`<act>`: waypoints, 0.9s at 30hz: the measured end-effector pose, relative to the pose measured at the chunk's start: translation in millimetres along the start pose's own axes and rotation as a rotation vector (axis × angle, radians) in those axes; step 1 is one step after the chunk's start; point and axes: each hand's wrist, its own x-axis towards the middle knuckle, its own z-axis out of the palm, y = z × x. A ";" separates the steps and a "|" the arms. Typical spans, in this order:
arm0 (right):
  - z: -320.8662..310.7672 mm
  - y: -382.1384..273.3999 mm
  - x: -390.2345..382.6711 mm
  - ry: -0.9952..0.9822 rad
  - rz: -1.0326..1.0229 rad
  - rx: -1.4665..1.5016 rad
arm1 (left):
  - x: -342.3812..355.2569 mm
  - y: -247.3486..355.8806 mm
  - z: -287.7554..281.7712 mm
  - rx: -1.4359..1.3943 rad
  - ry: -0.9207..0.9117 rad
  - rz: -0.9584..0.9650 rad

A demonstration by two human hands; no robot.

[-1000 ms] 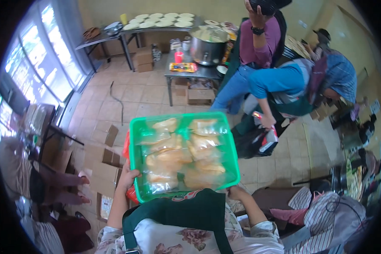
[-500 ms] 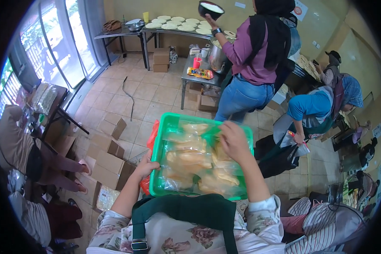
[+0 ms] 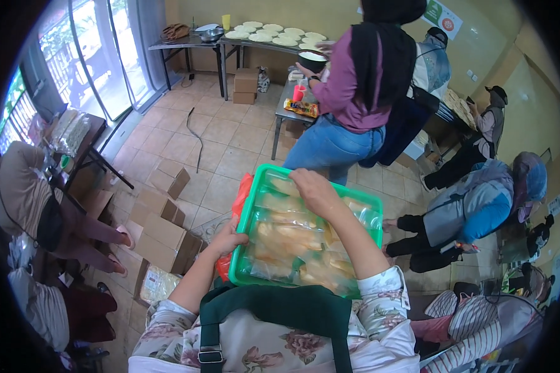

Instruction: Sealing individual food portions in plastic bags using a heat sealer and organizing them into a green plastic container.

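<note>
**Green tray of bagged food held at the chest**

The person is carrying a rectangular green plastic tray [image 3: 249, 217] in front of their chest, above the tiled floor [image 3: 230, 149]. The left hand [image 3: 227, 239] is gripping the tray's left rim, fingers curled around the edge; the fingertips are going out of sight under the rim. The right hand [image 3: 315, 189] is resting palm down on the clear plastic bags of pale yellow food [image 3: 292, 239] that are filling the tray, fingers bent over the far bags; whether it is pinching one is hard to make out.

The bags are glossy and crinkled, and the food inside is showing only as soft, lumpy yellow-cream shapes. A crumpled orange plastic bag [image 3: 242, 189] is peeking out at the tray's left side, mostly hidden beneath it. The tray's near edge is being cut off by the dark green apron bib [image 3: 280, 311] over a floral shirt.

Flattened brown cardboard boxes [image 3: 162, 230] are lying on the floor to the left. Ahead, a person in a purple top and jeans [image 3: 345, 105] is standing by a small grey metal bench [image 3: 286, 115], partly blocking it. A long bench [image 3: 186, 45] by the far wall is carrying round white plates [image 3: 274, 34].
</note>
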 end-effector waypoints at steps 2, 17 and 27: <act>3.7 -6.9 2.9 -0.024 -0.141 -0.106 | 3.4 -5.4 -3.5 0.003 -0.011 -0.002; 15.6 -3.4 0.7 -0.020 -0.101 -0.131 | 11.7 -8.6 -5.4 0.017 -0.069 -0.010; 15.5 17.8 -30.4 0.094 -0.190 -0.260 | 27.9 -17.4 17.8 0.020 -0.077 -0.008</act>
